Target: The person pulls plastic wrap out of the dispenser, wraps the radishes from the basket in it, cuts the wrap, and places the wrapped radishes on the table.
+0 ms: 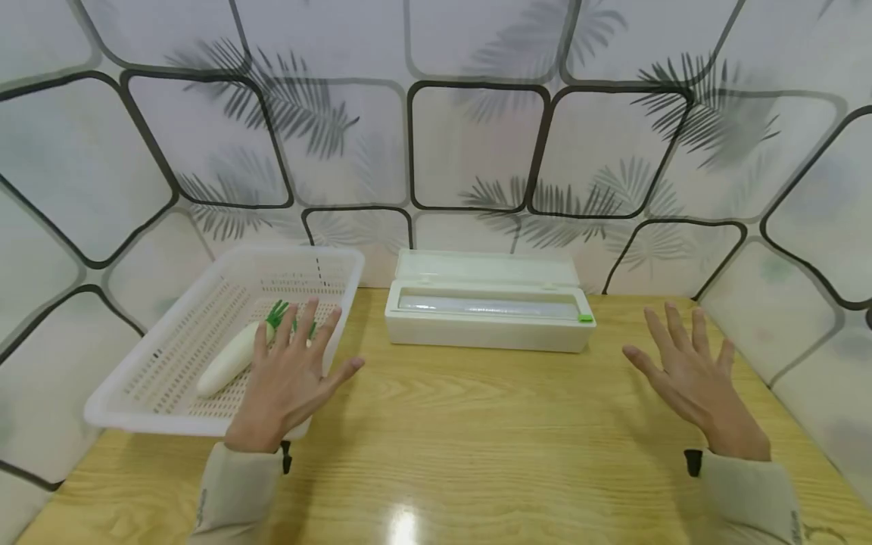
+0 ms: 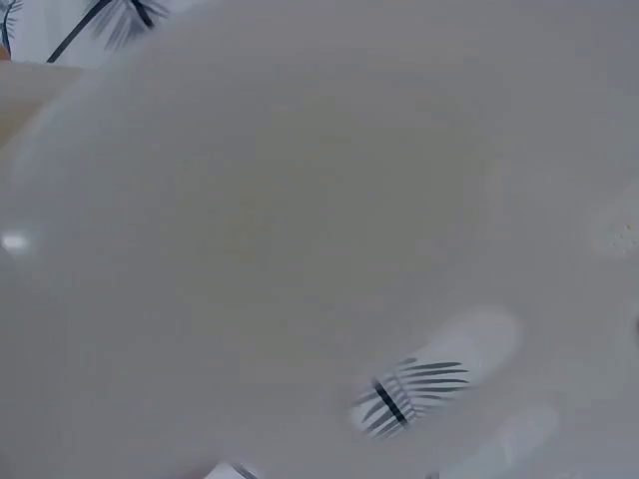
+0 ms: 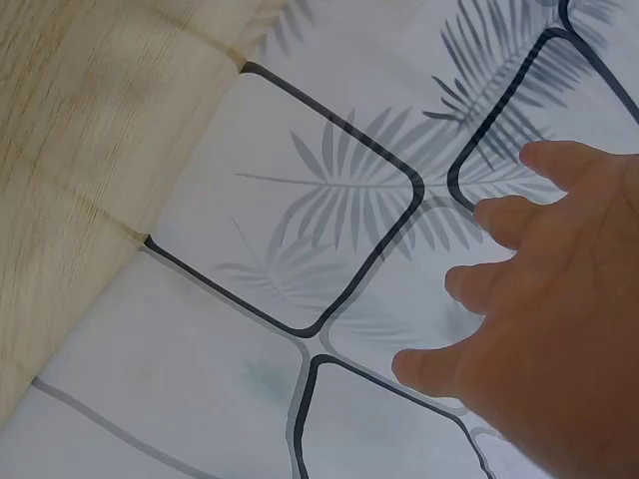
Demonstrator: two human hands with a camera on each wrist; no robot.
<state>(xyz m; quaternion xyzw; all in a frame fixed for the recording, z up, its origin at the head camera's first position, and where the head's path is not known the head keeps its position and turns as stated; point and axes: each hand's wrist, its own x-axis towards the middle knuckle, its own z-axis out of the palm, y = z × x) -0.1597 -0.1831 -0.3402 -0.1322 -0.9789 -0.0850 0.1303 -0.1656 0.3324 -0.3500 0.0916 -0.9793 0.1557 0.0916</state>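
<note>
**Two spread, empty hands either side of a film box**

Take the clock as laid on the wooden table [image 1: 477, 439], twelve o'clock towards the patterned wall [image 1: 477, 144]. At nine to ten o'clock sits a white slotted basket [image 1: 157, 425], and inside it lies a white radish [image 1: 228, 363], its green leaves pointing between one and two o'clock. The raised sides presumably keep it from rolling off. More green shows behind the fingers, too hidden to name.

The left hand [image 1: 289, 378] is over the basket's three o'clock side, back upward, fingers and thumb spread, gripping nothing; whether it touches the rim I cannot tell.

At twelve o'clock a long white box [image 1: 487, 334] lies crosswise, its lid [image 1: 477, 266] tipped back towards the wall, probably so that the clear roll [image 1: 490, 306] is exposed and within reach. A green tab [image 1: 585, 318], perhaps a cutter, sits at its right end.

Near three o'clock, the right hand [image 1: 695, 382] is likewise fanned out and empty, well apart from the box; the pose looks neutral.
</note>
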